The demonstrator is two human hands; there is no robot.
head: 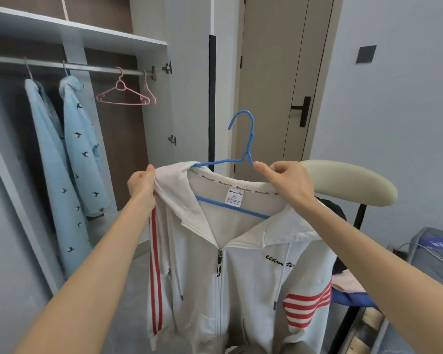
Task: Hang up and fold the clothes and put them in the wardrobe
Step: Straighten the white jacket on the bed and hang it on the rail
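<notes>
step right now: the hang-up part. Looks like the jacket is being settled onto its hanger, and it isn't on the rail yet.

the jacket: white zip-up hooded jacket with red stripes (228,277), zipped most of the way up, held mid-air in front of the open wardrobe and hanging straight down.

the hanger: thin blue plastic hanger (251,139), inside the neck opening with its hook sticking up free. Its left arm runs into the jacket's shoulder; the right arm is behind the hand, so I can't tell how it sits.

left hand (142,186): fingers clenched on a bunch of white fabric at the shoulder/hood edge.

right hand (289,181): fingers pinching the hanger's right arm just beside the neck, right at the collar.

wardrobe: metal rail (100,68) carries two pale blue bird-print garments (79,149) toward its left end and two empty pink hangers (120,85) near its right end.

off to the side: beige padded chair back (351,180) with a pile of dark and pink clothes (343,284) below it, probably next in line.

next move, my guess: get both shoulders square on the hanger, then carry it left and drop the hook over the rail, in the gap between the blue garments and the pink hangers.

what could go wrong: the hood side looks bunched, so the jacket could slide off that arm once the left hand lets go.
</notes>
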